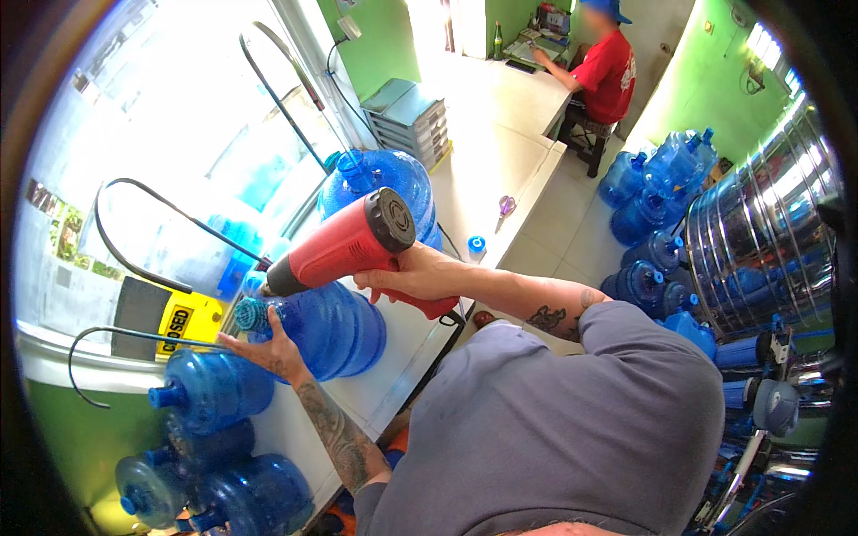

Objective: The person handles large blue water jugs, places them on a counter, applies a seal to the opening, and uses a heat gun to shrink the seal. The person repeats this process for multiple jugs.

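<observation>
My right hand (pixel 415 273) grips the handle of a red heat gun (pixel 335 251), whose dark nozzle points down-left at the neck of a large blue plastic water jug (pixel 335 328). That jug stands on the white tiled counter (pixel 395 335). My left hand (pixel 275 352) is beside its neck, fingers apart, near a textured teal cap (pixel 251 314); whether the fingertips touch the cap is hard to tell. Another blue jug (pixel 415 181), with an open neck, stands behind the heat gun.
Purple-handled scissors (pixel 505 208) and a small blue-topped container (pixel 476 245) lie along the counter. Grey drawers (pixel 405 120) stand by the window. A person in red (pixel 606 77) sits at the far end. More jugs (pixel 214 388) are stacked at lower left, others (pixel 643 214) beside a steel tank (pixel 757 221).
</observation>
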`<state>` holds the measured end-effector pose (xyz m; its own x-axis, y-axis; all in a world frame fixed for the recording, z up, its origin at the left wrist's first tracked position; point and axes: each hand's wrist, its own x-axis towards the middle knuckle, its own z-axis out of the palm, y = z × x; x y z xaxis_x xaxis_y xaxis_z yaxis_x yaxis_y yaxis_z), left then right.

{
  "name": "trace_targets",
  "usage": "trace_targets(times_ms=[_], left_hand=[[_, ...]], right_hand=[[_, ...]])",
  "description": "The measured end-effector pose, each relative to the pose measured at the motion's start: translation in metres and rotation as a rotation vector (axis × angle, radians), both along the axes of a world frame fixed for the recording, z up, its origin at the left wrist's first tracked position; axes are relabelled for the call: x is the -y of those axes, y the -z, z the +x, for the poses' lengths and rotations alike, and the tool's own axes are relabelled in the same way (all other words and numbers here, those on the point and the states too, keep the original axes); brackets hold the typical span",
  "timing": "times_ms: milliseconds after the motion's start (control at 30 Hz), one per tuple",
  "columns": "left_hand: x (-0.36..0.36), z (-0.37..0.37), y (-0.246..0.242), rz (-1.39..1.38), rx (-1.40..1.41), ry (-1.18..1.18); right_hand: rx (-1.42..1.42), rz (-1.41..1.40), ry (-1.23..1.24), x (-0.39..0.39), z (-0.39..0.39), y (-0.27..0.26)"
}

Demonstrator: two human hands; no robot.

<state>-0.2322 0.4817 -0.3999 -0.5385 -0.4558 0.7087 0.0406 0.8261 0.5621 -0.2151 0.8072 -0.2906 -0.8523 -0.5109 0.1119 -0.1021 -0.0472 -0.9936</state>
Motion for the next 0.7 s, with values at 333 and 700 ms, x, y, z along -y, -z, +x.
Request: trace_targets(times_ms=[333, 700], left_hand=[[0.003, -0.001, 0.008, -0.075, -0.077, -0.001], [-0.01, 0.025, -0.006, 0.213, -0.096, 0.244]], right_hand=[[0.07, 0.022, -0.013, 0.009, 0.004, 0.015], [-0.049, 0.064, 0.012, 0.015, -0.006, -0.001]])
